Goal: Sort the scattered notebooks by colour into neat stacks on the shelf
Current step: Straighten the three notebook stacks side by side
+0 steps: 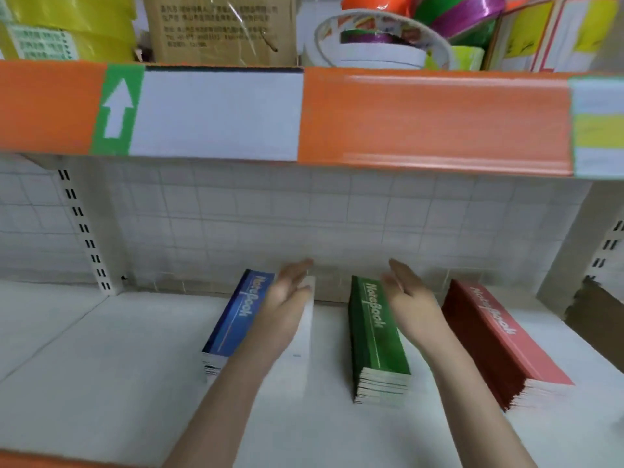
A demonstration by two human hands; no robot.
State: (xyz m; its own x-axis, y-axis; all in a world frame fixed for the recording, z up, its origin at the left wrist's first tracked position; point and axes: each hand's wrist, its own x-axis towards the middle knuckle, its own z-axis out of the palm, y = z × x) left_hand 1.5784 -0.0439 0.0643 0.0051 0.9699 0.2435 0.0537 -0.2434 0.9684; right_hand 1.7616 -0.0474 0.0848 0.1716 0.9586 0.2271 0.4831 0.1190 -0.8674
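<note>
Three stacks of notebooks lie side by side on the white shelf (111,359): a blue stack (236,319) on the left, a green stack (376,336) in the middle and a red stack (499,336) on the right. My left hand (287,298) reaches over the right part of the blue stack with straight fingers and holds nothing. Over the green stack's right edge my right hand (410,295) is stretched out flat, fingers pointing to the back wall. Whether either hand touches its stack I cannot tell.
An upper shelf with an orange price strip (435,119) hangs low over the stacks. On it stand a cardboard box (219,28), tape rolls (381,42) and yellow packs (67,25). A white grid wall (270,214) closes the back. Bare shelf lies left of the blue stack.
</note>
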